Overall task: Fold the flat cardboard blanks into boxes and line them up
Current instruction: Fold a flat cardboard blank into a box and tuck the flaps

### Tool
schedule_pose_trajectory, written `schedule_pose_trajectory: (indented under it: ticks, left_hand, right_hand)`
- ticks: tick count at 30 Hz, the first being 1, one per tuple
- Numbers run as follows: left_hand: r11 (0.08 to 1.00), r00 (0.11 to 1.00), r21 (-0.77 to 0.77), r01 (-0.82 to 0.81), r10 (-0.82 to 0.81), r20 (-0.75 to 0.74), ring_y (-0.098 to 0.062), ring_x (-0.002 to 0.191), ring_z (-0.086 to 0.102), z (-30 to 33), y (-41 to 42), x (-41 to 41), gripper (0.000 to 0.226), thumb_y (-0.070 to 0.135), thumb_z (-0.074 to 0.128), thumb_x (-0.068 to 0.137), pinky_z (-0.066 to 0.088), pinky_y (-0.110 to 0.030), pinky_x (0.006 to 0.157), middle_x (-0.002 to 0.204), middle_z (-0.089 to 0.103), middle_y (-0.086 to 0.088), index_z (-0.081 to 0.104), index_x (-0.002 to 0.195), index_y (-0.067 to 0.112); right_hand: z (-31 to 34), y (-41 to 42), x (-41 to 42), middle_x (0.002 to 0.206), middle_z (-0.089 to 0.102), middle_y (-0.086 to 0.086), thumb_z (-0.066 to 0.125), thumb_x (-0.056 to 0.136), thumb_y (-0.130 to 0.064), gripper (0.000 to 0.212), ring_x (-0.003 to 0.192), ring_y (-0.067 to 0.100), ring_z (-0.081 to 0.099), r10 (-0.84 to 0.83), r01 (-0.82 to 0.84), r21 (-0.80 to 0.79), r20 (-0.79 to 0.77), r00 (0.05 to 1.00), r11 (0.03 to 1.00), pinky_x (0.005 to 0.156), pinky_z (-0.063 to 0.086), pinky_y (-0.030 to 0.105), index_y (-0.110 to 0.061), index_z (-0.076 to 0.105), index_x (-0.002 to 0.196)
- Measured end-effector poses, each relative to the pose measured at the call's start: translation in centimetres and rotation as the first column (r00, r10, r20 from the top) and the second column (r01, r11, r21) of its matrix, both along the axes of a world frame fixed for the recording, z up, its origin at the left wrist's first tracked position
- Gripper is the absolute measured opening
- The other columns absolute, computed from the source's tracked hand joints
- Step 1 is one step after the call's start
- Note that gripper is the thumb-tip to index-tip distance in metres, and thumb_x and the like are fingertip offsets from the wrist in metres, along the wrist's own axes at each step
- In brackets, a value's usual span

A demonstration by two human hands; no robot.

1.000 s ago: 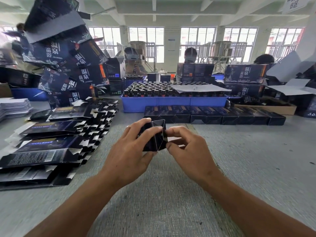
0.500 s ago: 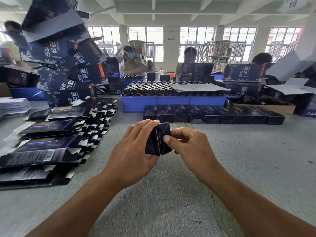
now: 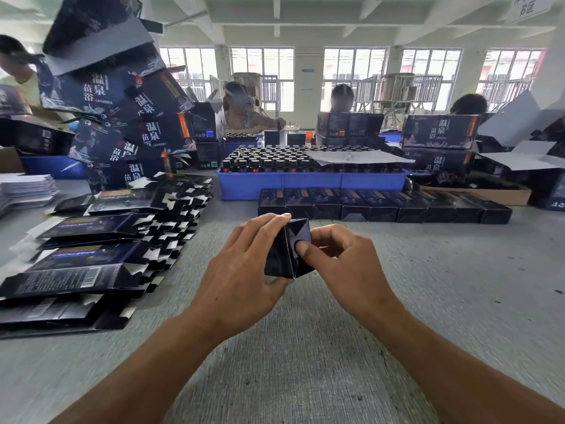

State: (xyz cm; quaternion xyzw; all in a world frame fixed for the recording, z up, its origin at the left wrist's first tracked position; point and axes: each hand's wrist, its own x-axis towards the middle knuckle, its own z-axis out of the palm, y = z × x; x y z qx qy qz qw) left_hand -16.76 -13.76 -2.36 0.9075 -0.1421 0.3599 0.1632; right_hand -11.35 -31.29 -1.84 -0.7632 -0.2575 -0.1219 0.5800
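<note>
1. Left hand (image 3: 244, 267): fingers curled round the left side of a small dark navy cardboard box (image 3: 286, 254), fingertips on its upper edge, thumb beneath. Grip confirmed.
2. Right hand (image 3: 345, 261): fingers curled at the right side of the same box, thumb tip pressed against the near end flap. Grip confirmed.
3. Box is held above the grey textured table (image 3: 305, 347), near the centre, one end facing the camera and one corner uppermost.
4. A row of finished dark boxes (image 3: 382, 205) lies side by side on the table beyond the hands, in front of a blue plastic tray of dark bottles (image 3: 312, 183).
5. Overlapping stacks of flat dark printed cardboard blanks (image 3: 101, 249) lie on the table to the left.
6. A heap of larger dark printed cartons (image 3: 116, 102) rises behind the blanks.
7. Other persons are seated at the far side of the table; detail is blurred.
</note>
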Motion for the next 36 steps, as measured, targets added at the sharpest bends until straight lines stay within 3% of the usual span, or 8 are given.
schedule_pose_trajectory:
  ticks: [5, 12, 19, 23, 27, 29, 32, 36]
  left_hand:
    - [1.0, 1.0, -0.002, 0.003, -0.003, 0.002, -0.012, 0.132, 0.04, -0.13, -0.07, 0.1, 0.083, 0.037, 0.073, 0.081, 0.043, -0.028, 0.097, 0.148, 0.037, 0.013, 0.033, 0.153, 0.025]
    - [1.0, 1.0, -0.004, 0.001, -0.001, -0.002, -0.012, 0.133, 0.039, -0.14, 0.04, 0.12, 0.086, 0.037, 0.075, 0.079, 0.042, -0.028, 0.098, 0.146, 0.034, 0.015, 0.03, 0.152, 0.027]
    - [1.0, 1.0, 0.011, 0.002, -0.002, 0.002, -0.014, 0.131, 0.043, -0.09, -0.28, -0.02, 0.082, 0.038, 0.071, 0.078, 0.051, -0.037, 0.097, 0.146, 0.037, 0.014, 0.032, 0.149, 0.029]
    - [1.0, 1.0, -0.007, 0.003, -0.003, 0.0, -0.014, 0.132, 0.042, -0.09, -0.1, -0.04, 0.086, 0.032, 0.078, 0.077, 0.049, -0.034, 0.096, 0.146, 0.036, 0.015, 0.032, 0.149, 0.029]
    - [1.0, 1.0, -0.017, 0.002, -0.002, -0.01, -0.011, 0.132, 0.038, -0.15, -0.09, 0.0, 0.087, 0.031, 0.079, 0.078, 0.043, -0.028, 0.097, 0.146, 0.033, 0.016, 0.031, 0.152, 0.027]
    - [1.0, 1.0, -0.029, -0.002, 0.001, -0.011, -0.011, 0.134, 0.038, -0.1, -0.05, 0.04, 0.087, 0.031, 0.079, 0.08, 0.042, -0.028, 0.098, 0.148, 0.035, 0.015, 0.032, 0.153, 0.027]
    - [0.999, 0.999, 0.01, 0.03, -0.03, -0.016, -0.01, 0.142, 0.032, -0.07, -0.07, 0.11, 0.087, 0.019, 0.078, 0.08, 0.043, -0.033, 0.106, 0.154, 0.036, 0.014, 0.032, 0.154, 0.026]
    - [0.994, 0.998, 0.095, 0.059, -0.057, -0.027, -0.012, 0.152, 0.019, -0.37, -0.48, 0.2, 0.09, 0.006, 0.074, 0.077, 0.031, -0.041, 0.119, 0.161, 0.03, 0.007, 0.032, 0.156, 0.021]
  right_hand:
    - [0.03, 0.35, -0.44, 0.096, 0.068, -0.03, 0.073, 0.087, -0.044, 0.021, 0.093, -0.009, 0.065, 0.042, -0.04, -0.035, 0.049, 0.998, 0.999, 0.075, 0.053, 0.01, -0.049, 0.059, 0.101]
    - [0.07, 0.14, -0.21, 0.097, 0.071, -0.024, 0.066, 0.095, -0.026, 0.02, 0.091, -0.005, 0.067, 0.093, -0.093, 0.034, 0.001, 0.996, 0.995, 0.07, 0.051, 0.011, -0.038, 0.066, 0.112]
    - [-0.22, 0.27, 0.04, 0.099, 0.074, -0.013, 0.069, 0.093, -0.016, 0.023, 0.087, -0.001, 0.071, -0.044, 0.047, -0.044, 0.064, 0.997, 0.998, 0.077, 0.058, 0.018, -0.021, 0.071, 0.115]
    - [-0.17, 0.17, 0.0, 0.1, 0.072, -0.017, 0.067, 0.095, -0.019, 0.023, 0.09, -0.007, 0.067, -0.019, 0.021, -0.043, 0.053, 0.998, 0.999, 0.075, 0.054, 0.01, -0.026, 0.069, 0.117]
    - [0.02, 0.09, -0.22, 0.1, 0.071, -0.019, 0.067, 0.095, -0.021, 0.024, 0.092, -0.006, 0.067, 0.022, -0.022, -0.004, 0.03, 0.999, 1.0, 0.079, 0.057, 0.018, -0.029, 0.068, 0.118]
    - [-0.03, 0.05, -0.35, 0.102, 0.069, -0.021, 0.07, 0.092, -0.032, 0.036, 0.095, -0.008, 0.066, 0.026, -0.025, -0.025, 0.034, 0.999, 0.999, 0.081, 0.058, 0.019, -0.031, 0.063, 0.127]
    - [-0.31, 0.25, -0.51, 0.114, 0.061, -0.024, 0.073, 0.084, -0.053, 0.072, 0.097, -0.01, 0.063, 0.052, -0.054, -0.093, -0.015, 0.999, 0.994, 0.072, 0.052, 0.009, -0.043, 0.037, 0.146]
    - [-0.49, 0.62, -0.19, 0.107, 0.059, -0.018, 0.079, 0.081, -0.036, 0.08, 0.089, -0.003, 0.065, 0.003, -0.005, -0.021, -0.121, 0.993, 1.0, 0.065, 0.051, 0.008, -0.042, 0.034, 0.146]
